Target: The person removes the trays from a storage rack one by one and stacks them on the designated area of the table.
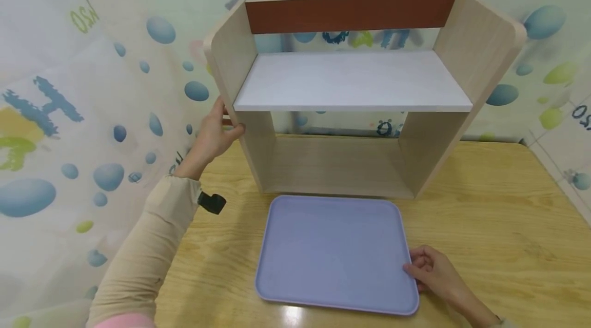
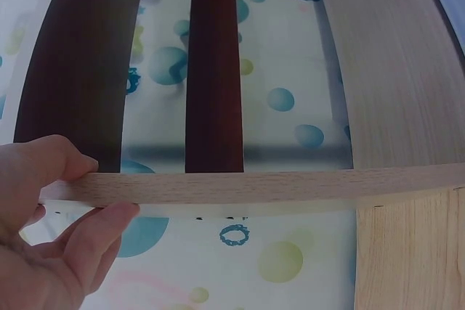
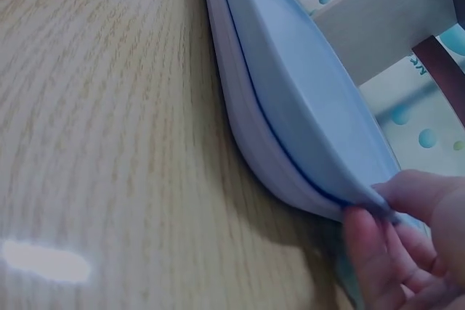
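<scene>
A small wooden shelf unit has light side panels, a white middle board and a reddish-brown back strip. My left hand grips the front edge of its left side panel. In the left wrist view the thumb and fingers of that hand lie on either side of the panel's edge. In front of the unit lies a lavender-blue rectangular tray. Its right edge is pinched between the thumb and fingers of my right hand. A second, paler rim shows just under the tray in the right wrist view.
Everything stands on a yellow wood-grain table. A wall covering with blue and green spots runs behind and along the left side. A black strap piece sits on the left wrist. Light reflects off the table by the tray's front edge.
</scene>
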`<state>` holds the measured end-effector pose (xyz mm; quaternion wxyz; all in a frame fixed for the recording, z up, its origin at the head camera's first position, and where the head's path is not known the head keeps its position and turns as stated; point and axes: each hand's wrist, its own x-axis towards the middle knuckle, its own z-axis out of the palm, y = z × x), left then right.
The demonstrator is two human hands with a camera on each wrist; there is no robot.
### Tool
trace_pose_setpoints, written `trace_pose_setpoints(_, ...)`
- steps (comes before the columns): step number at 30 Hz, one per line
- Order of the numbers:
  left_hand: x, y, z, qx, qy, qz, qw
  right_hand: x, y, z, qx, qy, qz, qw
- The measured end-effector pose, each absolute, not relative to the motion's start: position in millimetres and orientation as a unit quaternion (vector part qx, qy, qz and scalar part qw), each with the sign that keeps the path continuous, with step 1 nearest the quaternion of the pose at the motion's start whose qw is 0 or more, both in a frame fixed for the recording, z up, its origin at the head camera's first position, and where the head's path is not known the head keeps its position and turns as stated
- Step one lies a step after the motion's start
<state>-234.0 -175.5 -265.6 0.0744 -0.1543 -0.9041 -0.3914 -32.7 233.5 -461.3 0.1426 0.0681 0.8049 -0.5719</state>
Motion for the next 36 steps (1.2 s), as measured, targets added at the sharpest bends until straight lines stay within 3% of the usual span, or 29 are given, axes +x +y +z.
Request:
trace_pose_setpoints(22,-235.9,-174.8,-267.0,-0.152,-0.906,-0.388,0.072,-31.8,241.9,-462.9,0.028,0.773,-0.614,0.156)
trace_pose_setpoints(29,-236.4,-177.5,-267.4,-0.15,-0.902,-0.398,0.067,-38.7,257.4,-459.1,-0.042,0.825,-0.558,0.085)
trace_pose_setpoints(36,-236.0,-182.9,-266.3,-0.144,-0.905,-0.396,0.058,-55.2,285.1,-427.0,-0.026,0.878,-0.477,0.011)
